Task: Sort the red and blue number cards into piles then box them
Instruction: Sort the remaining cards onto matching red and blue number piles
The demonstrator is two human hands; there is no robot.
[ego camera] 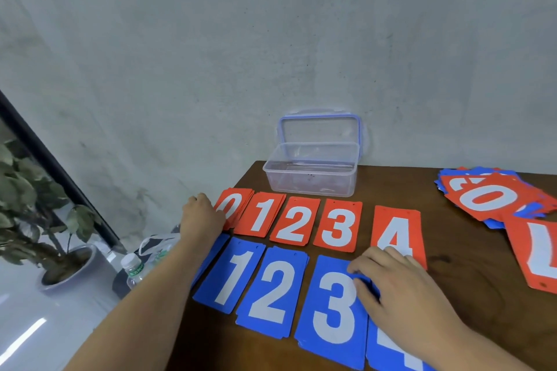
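Note:
Two rows of number-card piles lie on the brown table (470, 274). The far row is red: 0 (233, 205), 1 (261, 214), 2 (295, 224), 3 (337, 226), 4 (396, 230). The near row is blue: 1 (232, 274), 2 (269, 289), 3 (331, 304), and a blue 4 (391, 349) partly under my right forearm. My left hand (200, 218) rests at the left edge of the red 0 pile, fingers curled against it. My right hand (388, 272) lies over the blue 4 pile, fingertips touching a blue card.
A clear plastic box (313, 170) stands open at the table's back edge, its blue-rimmed lid (319, 126) leaning on the wall. A mixed heap of red and blue cards (488, 196) and a big red card (539, 253) lie at the right. A potted plant (36, 205) and a bottle (132, 268) stand left, off the table.

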